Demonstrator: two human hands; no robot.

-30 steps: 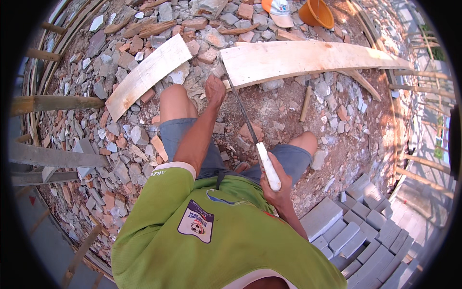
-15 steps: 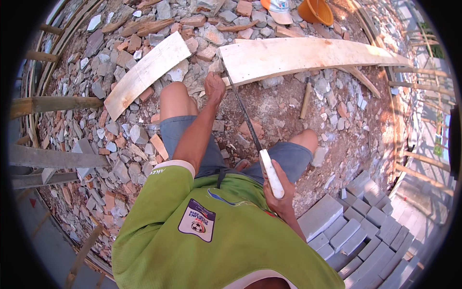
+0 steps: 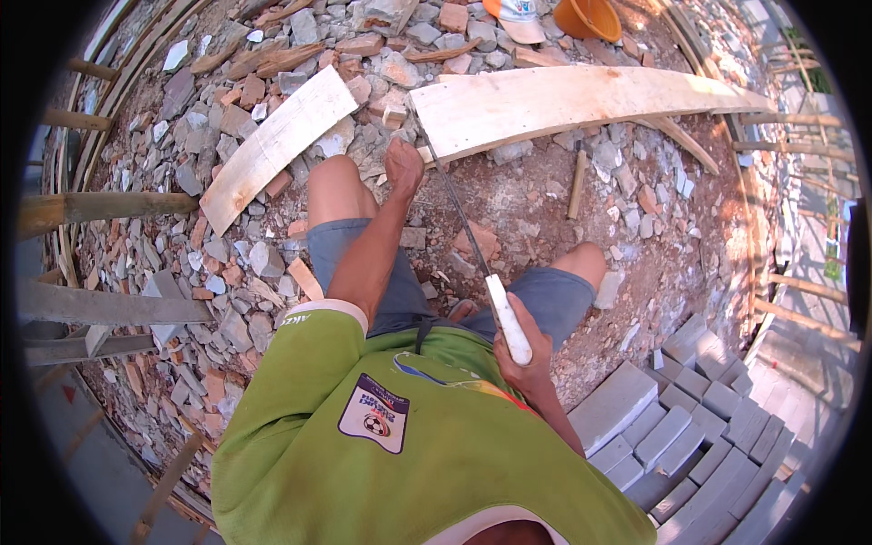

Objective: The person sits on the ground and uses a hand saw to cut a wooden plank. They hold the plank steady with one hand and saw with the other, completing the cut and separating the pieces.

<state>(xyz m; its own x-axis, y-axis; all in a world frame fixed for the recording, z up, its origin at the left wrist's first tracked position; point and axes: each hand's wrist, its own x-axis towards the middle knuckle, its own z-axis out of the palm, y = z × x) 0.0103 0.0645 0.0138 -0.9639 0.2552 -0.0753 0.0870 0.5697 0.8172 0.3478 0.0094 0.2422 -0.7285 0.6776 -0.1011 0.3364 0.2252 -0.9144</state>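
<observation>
Handsaw (image 3: 472, 245) white handle near, gripped by right hand (image 3: 525, 350) over right thigh; thin blade runs far-left to long plank's (image 3: 581, 98) near-left end. Left hand (image 3: 403, 168) presses down there, grasp unclear. Grey pavers (image 3: 672, 427) right, short plank (image 3: 272, 145) far left on rubble (image 3: 182, 245).

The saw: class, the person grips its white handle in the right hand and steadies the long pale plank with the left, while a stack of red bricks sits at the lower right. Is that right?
One detail is wrong. In the head view the stack at the lower right is of grey blocks, not red bricks. The rest holds: the right hand grips the white handle of the saw, and the left hand steadies the long pale plank.
</observation>
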